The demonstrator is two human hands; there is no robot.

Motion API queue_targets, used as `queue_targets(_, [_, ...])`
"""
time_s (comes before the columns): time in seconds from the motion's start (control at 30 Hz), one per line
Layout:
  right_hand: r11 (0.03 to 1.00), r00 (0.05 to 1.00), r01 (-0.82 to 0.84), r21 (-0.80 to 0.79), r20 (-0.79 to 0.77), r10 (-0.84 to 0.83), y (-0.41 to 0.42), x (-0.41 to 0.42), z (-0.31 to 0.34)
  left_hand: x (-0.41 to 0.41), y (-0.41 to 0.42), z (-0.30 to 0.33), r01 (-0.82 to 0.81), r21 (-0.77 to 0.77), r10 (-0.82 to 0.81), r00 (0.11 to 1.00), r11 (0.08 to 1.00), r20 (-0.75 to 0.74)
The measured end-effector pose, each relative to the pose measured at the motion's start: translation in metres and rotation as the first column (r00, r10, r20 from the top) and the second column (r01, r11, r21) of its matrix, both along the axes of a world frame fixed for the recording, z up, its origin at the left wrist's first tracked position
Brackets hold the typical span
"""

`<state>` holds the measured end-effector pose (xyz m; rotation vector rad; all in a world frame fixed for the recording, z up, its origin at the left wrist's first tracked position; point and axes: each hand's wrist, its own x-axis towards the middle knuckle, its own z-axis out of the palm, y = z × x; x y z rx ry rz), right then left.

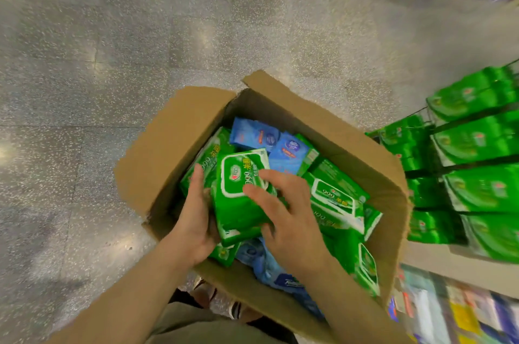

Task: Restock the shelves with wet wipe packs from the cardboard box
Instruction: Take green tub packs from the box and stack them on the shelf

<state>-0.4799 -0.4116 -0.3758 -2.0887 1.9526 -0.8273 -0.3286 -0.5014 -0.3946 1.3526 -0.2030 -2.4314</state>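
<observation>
Green plastic fills the head view: a green wet wipe pack (pixel 238 197) sits upright between both hands, above the open cardboard box (pixel 365 152). Left hand (pixel 193 220) cups the pack's left side, fingers straight along its edge; right hand (pixel 283 208) lies over its front, fingers curled round the right edge. "999" reads on the white-bordered lid label, beside yellow characters too small to make out. Another green pack (pixel 334 197), also marked "999", lies in the box just right of the held one, and blue packs (pixel 269 144) sit toward the far corner, their print blurred. Box flaps stand open on all sides, leaving clear room above. Box rests on the speckled grey floor (pixel 112 48), wide and bare to the left. Shelves (pixel 474 147) at right hold rows of green packs, close beside the box's right wall.
</observation>
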Motion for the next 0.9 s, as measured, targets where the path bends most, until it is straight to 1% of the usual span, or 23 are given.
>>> queue_targets(0.07, [1.000, 1.000, -0.010, 0.014, 0.004, 0.010, 0.015, 0.002, 0.002, -0.004, 0.006, 0.007, 0.033, -0.019, -0.033, 0.999, 0.999, -0.018])
queue_targets(0.13, [0.997, 0.999, -0.035, 0.065, 0.034, 0.032, 0.026, 0.001, 0.006, -0.007, 0.014, 0.010, 0.074, -0.040, -0.075, 0.997, 0.996, -0.023])
queue_targets(0.23, [0.987, 0.990, -0.062, 0.148, 0.132, 0.043, 0.039, 0.002, 0.012, -0.008, 0.023, 0.011, 0.073, -0.062, -0.076, 0.996, 0.995, -0.047])
queue_targets(0.33, [0.982, 0.972, -0.091, 0.168, 0.229, 0.051, 0.047, 0.005, 0.014, -0.006, 0.024, 0.008, 0.070, -0.085, -0.073, 0.997, 0.994, -0.032])
queue_targets(0.37, [0.984, 0.959, -0.086, 0.157, 0.281, 0.039, 0.048, 0.003, 0.013, -0.006, 0.022, 0.006, 0.074, -0.097, -0.077, 0.997, 0.992, -0.029])
queue_targets(0.4, [0.988, 0.938, -0.044, 0.150, 0.347, -0.011, 0.046, 0.001, 0.011, -0.005, 0.020, 0.004, 0.083, -0.106, -0.086, 0.996, 0.991, -0.025])
queue_targets(0.43, [0.986, 0.899, 0.051, 0.159, 0.422, -0.115, 0.043, -0.004, 0.006, -0.005, 0.018, 0.002, 0.087, -0.108, -0.090, 0.996, 0.990, -0.018])
queue_targets(0.47, [0.961, 0.827, 0.193, 0.200, 0.494, -0.269, 0.038, -0.012, 0.000, -0.004, 0.015, 0.000, 0.084, -0.107, -0.086, 0.996, 0.991, -0.009])
queue_targets(0.5, [0.901, 0.721, 0.343, 0.265, 0.541, -0.433, 0.031, -0.022, -0.009, -0.002, 0.013, -0.002, 0.075, -0.109, -0.076, 0.997, 0.991, 0.000])
queue_targets(0.53, [0.817, 0.621, 0.471, 0.334, 0.532, -0.575, 0.023, -0.035, -0.020, 0.000, 0.011, -0.003, 0.066, -0.113, -0.065, 0.998, 0.991, 0.008])
queue_targets(0.57, [0.729, 0.550, 0.560, 0.394, 0.480, -0.683, 0.014, -0.051, -0.033, 0.002, 0.009, -0.006, 0.057, -0.123, -0.057, 0.998, 0.991, 0.006])
queue_targets(0.6, [0.656, 0.513, 0.613, 0.441, 0.410, -0.754, 0.005, -0.067, -0.048, 0.005, 0.008, -0.008, 0.050, -0.130, -0.051, 0.999, 0.990, 0.001])
queue_targets(0.67, [0.560, 0.476, 0.648, 0.516, 0.300, -0.827, -0.016, -0.098, -0.075, 0.010, 0.006, -0.015, 0.020, -0.133, -0.023, 1.000, 0.991, -0.020])
queue_targets(0.77, [0.436, 0.428, 0.610, 0.661, 0.188, -0.884, -0.048, -0.124, -0.111, 0.017, 0.007, -0.026, -0.040, -0.136, 0.033, 0.998, 0.990, -0.051])
queue_targets(0.83, [0.360, 0.351, 0.551, 0.753, 0.182, -0.918, -0.066, -0.128, -0.129, 0.020, 0.008, -0.029, -0.067, -0.134, 0.061, 0.997, 0.989, -0.051])
queue_targets(0.87, [0.342, 0.300, 0.523, 0.780, 0.207, -0.931, -0.073, -0.129, -0.138, 0.021, 0.009, -0.030, -0.078, -0.129, 0.073, 0.997, 0.989, -0.036])
queue_targets(0.9, [0.347, 0.241, 0.501, 0.793, 0.258, -0.936, -0.078, -0.129, -0.143, 0.021, 0.010, -0.031, -0.083, -0.124, 0.082, 0.997, 0.989, -0.016])
